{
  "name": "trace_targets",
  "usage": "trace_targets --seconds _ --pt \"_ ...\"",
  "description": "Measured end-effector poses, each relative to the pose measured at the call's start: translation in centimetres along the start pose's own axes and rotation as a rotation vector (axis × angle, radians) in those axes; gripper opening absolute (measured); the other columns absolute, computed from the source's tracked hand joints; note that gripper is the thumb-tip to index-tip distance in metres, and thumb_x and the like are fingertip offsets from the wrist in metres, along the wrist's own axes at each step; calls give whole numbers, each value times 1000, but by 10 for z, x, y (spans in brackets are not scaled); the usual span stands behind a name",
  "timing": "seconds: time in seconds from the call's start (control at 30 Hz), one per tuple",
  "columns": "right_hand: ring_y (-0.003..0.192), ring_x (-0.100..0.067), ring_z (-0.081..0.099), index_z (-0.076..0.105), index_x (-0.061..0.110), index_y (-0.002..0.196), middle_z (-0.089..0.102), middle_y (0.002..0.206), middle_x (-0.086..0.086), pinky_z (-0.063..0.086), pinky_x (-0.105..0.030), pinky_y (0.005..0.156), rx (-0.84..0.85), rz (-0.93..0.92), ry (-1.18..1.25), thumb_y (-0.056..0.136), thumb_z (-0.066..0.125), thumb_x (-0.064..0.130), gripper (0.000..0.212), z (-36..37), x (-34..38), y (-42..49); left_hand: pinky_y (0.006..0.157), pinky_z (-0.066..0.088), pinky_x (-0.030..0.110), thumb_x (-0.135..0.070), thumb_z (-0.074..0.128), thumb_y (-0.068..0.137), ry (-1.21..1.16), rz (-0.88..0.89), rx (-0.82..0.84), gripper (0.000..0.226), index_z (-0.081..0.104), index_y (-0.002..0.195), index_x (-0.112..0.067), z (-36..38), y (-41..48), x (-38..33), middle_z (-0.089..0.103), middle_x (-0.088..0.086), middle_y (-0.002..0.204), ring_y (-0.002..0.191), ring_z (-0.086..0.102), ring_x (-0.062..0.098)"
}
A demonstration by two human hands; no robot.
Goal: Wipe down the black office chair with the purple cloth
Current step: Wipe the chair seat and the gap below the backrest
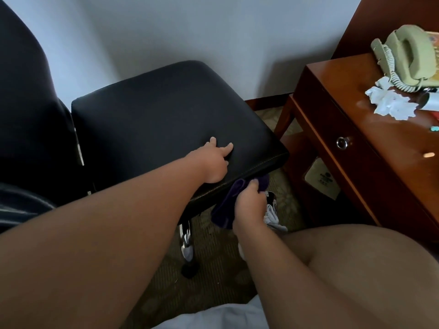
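Entry: head view, one moment.

Your left hand (213, 162) lay on the seat of the black office chair (166, 110), close to its front edge. The thumb and a forefinger were stretched out on the upholstery and it held nothing. Judged purpose: a brace, so the chair would not shift or turn under the rubbing.

Your right hand (249, 203) was closed round the purple cloth (225, 212), which was bunched into a wad. The upper end of the cloth was pushed against the front edge of the seat, just below the stitched seam and near the right front corner. The loose end hung down under your fist. Judged reason for the bunching: a wad gives a firm pad for a narrow lip, where a flat cloth would slip off.

Step in hand, as I judged it: the front rim of the seat. I could not tell whether the seat top was already wiped, as it showed no streaks either way. Neither hand touched the backrest (26, 96) or the chrome leg (186, 236).

Note: the wooden desk (344, 186) stood to your right, well apart from both hands. It carried a telephone (408, 55) and crumpled white paper (392, 103), neither involved in the wiping.

Risk: the hanging end of the cloth was near a white-and-black item (273, 216) on the carpet (213, 269), possibly a shoe, and might drag across it.
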State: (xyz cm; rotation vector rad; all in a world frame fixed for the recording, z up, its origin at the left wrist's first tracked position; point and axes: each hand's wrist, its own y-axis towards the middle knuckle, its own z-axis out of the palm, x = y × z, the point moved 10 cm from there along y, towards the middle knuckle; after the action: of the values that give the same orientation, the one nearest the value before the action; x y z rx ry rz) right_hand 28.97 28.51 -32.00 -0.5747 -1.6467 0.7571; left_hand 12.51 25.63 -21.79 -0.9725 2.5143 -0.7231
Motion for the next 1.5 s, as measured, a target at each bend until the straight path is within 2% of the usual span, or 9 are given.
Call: trace_targets --seconds 0.13,0.27,0.47,0.7,0.9,1.07,1.17,1.3,1.5 --pt "102 -23 60 49 28 135 58 129 -3 52 -41 88 -85 -369 26 97 61 38 41 -25 77 -5 118 24 50 -43 37 106 -11 -26 -173 56 13 157 -46 -16 -22 31 6 -1 168 151 18 29" --pt "89 -21 51 57 25 130 51 123 -3 42 -33 79 -66 -604 -402 98 60 34 33 -19 125 -6 118 21 62 -59 40 100 -119 -169 -273 64 8 155 -50 -9 -38 72 -4 2 168 153 1 34" --pt "101 -24 56 59 27 127 48 119 -2 50 -39 83 69 -937 -808 100 53 43 32 25 88 -61 113 13 73 -67 37 97 -183 -321 -139 70 -1 154 -53 23 -47 100 -15 0 167 152 -10 40" --pt "90 -14 55 60 32 121 49 105 7 54 -36 69 176 -1203 -1005 97 57 44 27 49 60 -98 112 17 74 -67 38 97 -176 -305 -87 70 -1 154 -54 23 -42 106 -17 -1 167 151 -12 40" --pt "95 -21 57 57 32 130 50 114 1 48 -36 72 -52 -1005 -979 98 56 40 33 4 107 -41 112 15 75 -66 38 98 -198 -278 -86 69 0 154 -54 27 -42 108 -19 -1 166 151 -16 40" --pt "91 -19 57 59 27 119 52 110 0 51 -39 75 -2 -907 -862 97 58 36 24 11 94 -51 111 14 75 -63 37 100 -177 -297 -74 68 -1 155 -51 26 -42 104 -21 2 166 150 -16 43" --pt "90 -18 59 58 31 111 51 107 3 55 -42 77 108 -967 -950 96 57 40 17 36 65 -83 111 12 76 -61 37 100 -156 -315 -76 67 -1 155 -51 25 -41 103 -21 4 165 150 -15 43" --pt "85 -13 53 57 30 118 50 107 6 45 -31 69 291 -1112 -1092 98 55 40 22 70 32 -122 111 12 76 -62 38 100 -149 -316 -59 69 -3 155 -52 28 -39 105 -23 4 165 150 -17 43" --pt "90 -18 61 55 35 108 53 102 6 56 -43 77 164 -1101 -1154 92 56 44 18 53 69 -91 111 14 75 -64 38 99 -158 -265 -79 69 0 155 -52 26 -44 109 -19 3 166 150 -15 43"
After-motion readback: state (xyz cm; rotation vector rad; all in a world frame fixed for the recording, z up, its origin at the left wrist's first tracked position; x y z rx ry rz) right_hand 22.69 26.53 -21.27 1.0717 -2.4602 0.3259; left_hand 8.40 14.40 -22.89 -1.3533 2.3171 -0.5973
